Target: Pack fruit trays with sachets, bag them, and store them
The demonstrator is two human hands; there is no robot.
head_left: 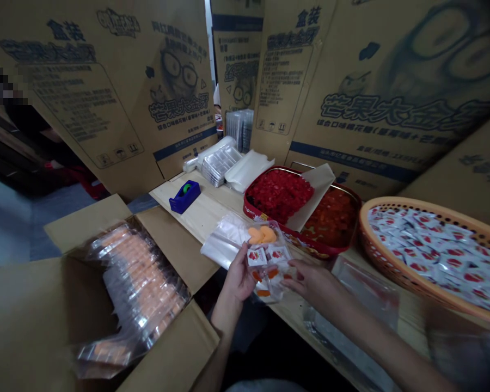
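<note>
The left hand (239, 275) grips the left edge of a clear plastic tray (274, 251), which is held at the near edge of the wooden table (212, 209). In this tray are orange candies (262, 235) and white-and-red sachets (257, 257). The right hand (306, 277) has its fingers at the right edge; the view is dim, so I cannot tell whether they pinch it or only touch it. Behind the tray stands a red tin (251, 209), and to the right an orange basket (381, 267) full of similar sachets.
</note>
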